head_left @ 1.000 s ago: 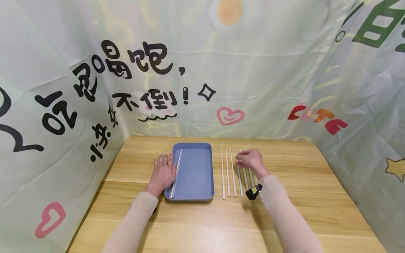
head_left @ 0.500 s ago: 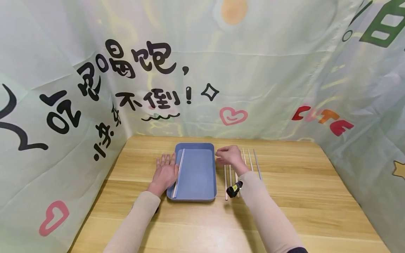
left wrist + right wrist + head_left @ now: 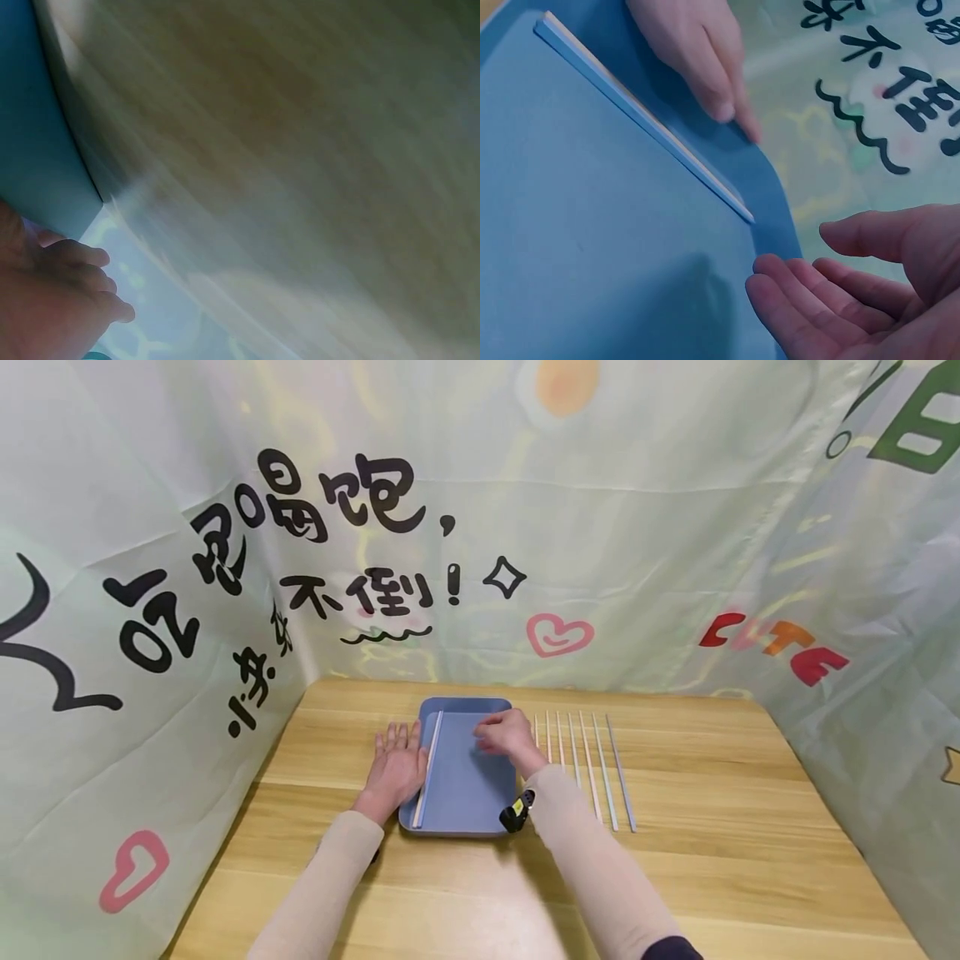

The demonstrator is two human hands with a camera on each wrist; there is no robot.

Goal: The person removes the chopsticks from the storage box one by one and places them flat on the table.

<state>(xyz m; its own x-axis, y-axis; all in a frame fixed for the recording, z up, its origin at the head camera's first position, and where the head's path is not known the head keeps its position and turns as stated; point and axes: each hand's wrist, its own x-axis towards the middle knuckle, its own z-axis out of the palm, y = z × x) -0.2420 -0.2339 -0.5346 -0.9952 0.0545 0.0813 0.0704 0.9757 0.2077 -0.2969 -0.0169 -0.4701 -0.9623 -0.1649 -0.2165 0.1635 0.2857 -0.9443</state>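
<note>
A blue rectangular tray lies on the table, with a pair of chopsticks, one pale and one bluish, side by side along its left wall. My left hand rests at the tray's left edge, fingers extended; the left wrist view shows that hand beside the tray wall. Over the tray's right half is my right hand. In the right wrist view, this hand has its thumb apart from loosely bent fingers and holds nothing. Right of the tray, several chopsticks lie in a row, some partly behind my right forearm.
The wooden table meets printed fabric walls at its back and sides. A small black device is strapped on the right wrist.
My right hand has moved left, from above the chopstick row to over the tray. The left hand stays at the tray's edge, and the head view has shifted slightly.
</note>
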